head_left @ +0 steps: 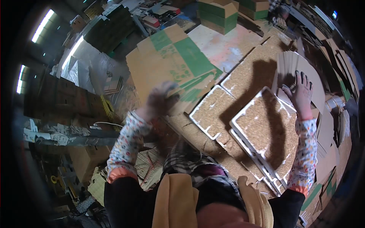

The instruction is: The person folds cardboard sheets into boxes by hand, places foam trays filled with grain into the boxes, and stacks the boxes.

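My left hand [161, 99] is blurred by motion beside the near edge of some flattened cardboard boxes [152, 62] with green printed bands. Its fingers are too smeared to read. My right hand [303, 93], with dark fingertips, has its fingers stretched out over a stack of thin grey-brown cardboard sheets [287, 64]. The fingers seem to touch the sheets' upper face. Between my arms lie speckled brown boards with white edges; a smaller pile of such boards [266, 131] rests on a larger board [209, 110].
Open green-and-brown boxes [218, 15] stand at the far side. More cardboard sheets [338, 64] lean at the right. A grey bar [72, 140] runs across on the left, above a brown carton [89, 157]. Dark stacked goods [110, 30] stand at the far left.
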Motion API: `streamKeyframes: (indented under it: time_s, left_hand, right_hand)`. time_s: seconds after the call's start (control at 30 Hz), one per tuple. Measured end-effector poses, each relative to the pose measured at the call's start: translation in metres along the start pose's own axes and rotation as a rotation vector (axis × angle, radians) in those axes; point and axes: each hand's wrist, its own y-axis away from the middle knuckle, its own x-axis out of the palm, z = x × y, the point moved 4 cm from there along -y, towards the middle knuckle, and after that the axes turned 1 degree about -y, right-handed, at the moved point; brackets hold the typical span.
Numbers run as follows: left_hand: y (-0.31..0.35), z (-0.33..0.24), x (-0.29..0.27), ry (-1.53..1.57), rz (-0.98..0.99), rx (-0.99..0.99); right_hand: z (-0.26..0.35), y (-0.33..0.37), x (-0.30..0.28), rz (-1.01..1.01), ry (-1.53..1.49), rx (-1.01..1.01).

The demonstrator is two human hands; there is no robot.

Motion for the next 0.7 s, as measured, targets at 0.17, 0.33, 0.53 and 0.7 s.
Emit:
streamKeyframes:
  time_s: [0.17,0.33,0.53,0.7]
  left_hand:
    - [-0.074,0.249,-0.084,-0.209,0.010,-0.346]
    - [-0.164,0.418,-0.069,-0.493,-0.096,-0.344]
    - [-0.160,0.426,-0.015,0.427,0.550,-0.322]
    - [-0.096,0.334,-0.060,1.004,0.733,-0.757]
  right_hand:
    - [0.244,0.063,-0.011,0.602,-1.319,0.108]
    - [0.401,0.087,0.060,0.470,-1.595,0.880]
    - [0.442,0.072,0.100,0.048,-1.793,1.141]
    - [0.420,0.072,0.025,0.267,-1.590,1.139]
